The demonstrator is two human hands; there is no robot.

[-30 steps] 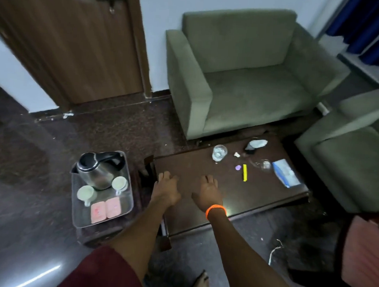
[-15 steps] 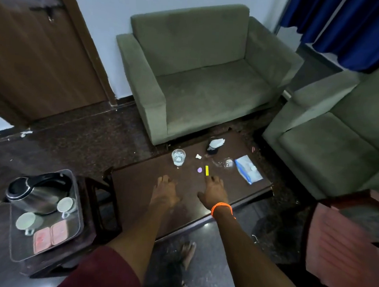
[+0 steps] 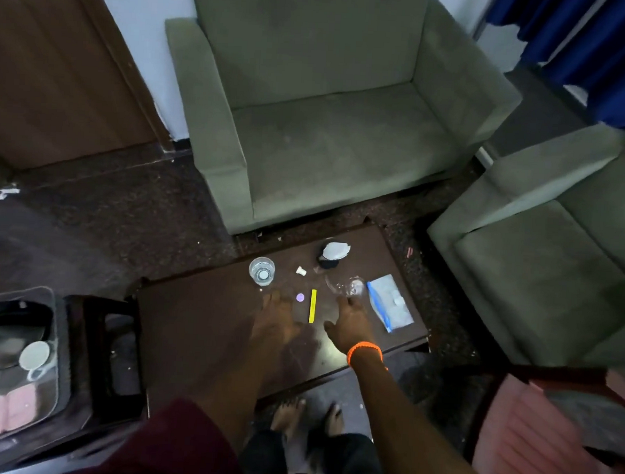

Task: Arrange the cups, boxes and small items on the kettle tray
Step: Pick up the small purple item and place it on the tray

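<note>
Both hands out over the coffee table (image 3: 197,325), palms down, fingers spread, gripping nothing. Left hand (image 3: 277,320) blurred, fingertips just short of the purple disc (image 3: 300,297). Right hand (image 3: 349,327), with orange wristband (image 3: 364,352), just right of the yellow stick (image 3: 313,306), fingertips near the clear plastic wrapper (image 3: 348,286). Stick's long axis running straight away from the body, between the two hands, a shade nearer the right. Glass of water (image 3: 262,270) farther back, beyond the left hand. Kettle tray (image 3: 58,332) well apart at far left, holding a cup (image 3: 34,355) and pink boxes (image 3: 3,411). Likely a leftward carry for anything picked up here.
</note>
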